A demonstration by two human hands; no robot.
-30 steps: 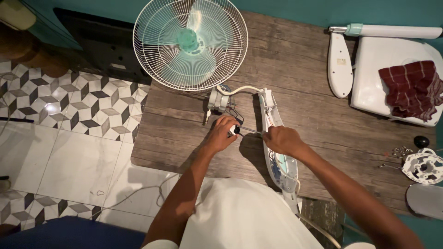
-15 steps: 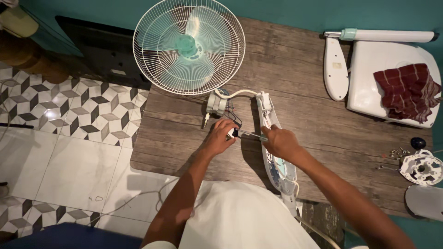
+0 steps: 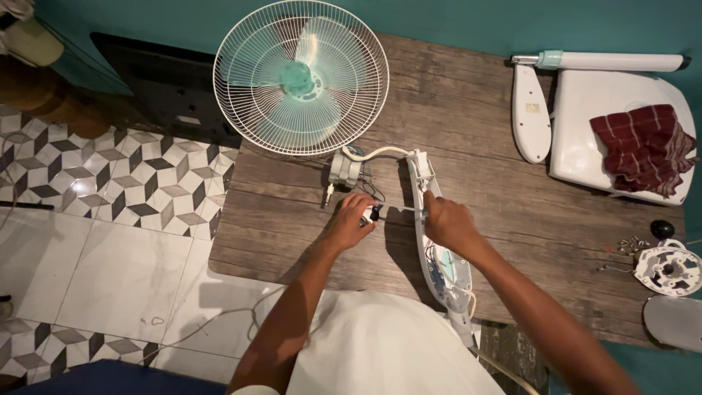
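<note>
Fingers (image 3: 363, 214) of our left hand (image 3: 351, 223) pinch a small black part (image 3: 375, 214); right hand (image 3: 447, 223) grips a screwdriver (image 3: 404, 209) touching it, mid-table (image 3: 512, 197).

One wooden bench (image 3: 512, 219) carried the work. On it lay one fan head (image 3: 300, 77) with a white wire cage and pale green blades, one small motor block (image 3: 345, 170), and one long white housing (image 3: 439, 249) opened along its length. There was one white base plate (image 3: 570, 139), one white pole (image 3: 607, 61), one oval white cover (image 3: 530, 112) and one dark red checked cloth (image 3: 643, 146). One round white part (image 3: 667, 267) sat at the right edge beside one black knob (image 3: 662, 229). Two hands were there: one left hand (image 3: 351, 223), one right hand (image 3: 447, 223).
</note>
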